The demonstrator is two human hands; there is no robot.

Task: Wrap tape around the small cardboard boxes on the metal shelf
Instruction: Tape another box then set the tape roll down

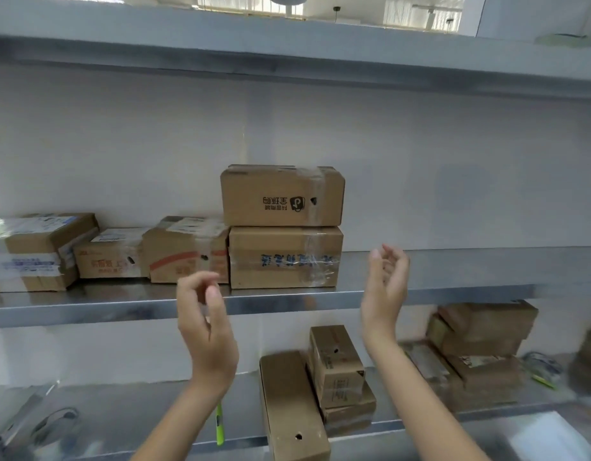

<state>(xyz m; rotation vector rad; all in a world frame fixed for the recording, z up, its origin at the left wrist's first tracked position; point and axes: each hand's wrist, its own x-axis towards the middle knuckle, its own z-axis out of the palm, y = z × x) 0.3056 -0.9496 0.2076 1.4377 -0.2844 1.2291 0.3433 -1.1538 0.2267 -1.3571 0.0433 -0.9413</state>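
On the middle metal shelf (88, 307) two taped cardboard boxes are stacked: the upper box (282, 196) with black print sits on the lower box (285, 257) with blue print. More taped boxes (187, 249) stand in a row to their left. My left hand (206, 327) is raised in front of the shelf edge, fingers loosely curled, holding nothing. My right hand (385, 287) hovers just right of the lower box, fingers relaxed and empty. Neither hand touches a box.
The lower shelf holds a long box (292, 407) and a small upright box (337, 364) on another, plus a blurred pile of boxes (480, 347) at the right. A green pen-like tool (220, 424) lies below my left wrist. An upper shelf (287, 51) runs overhead.
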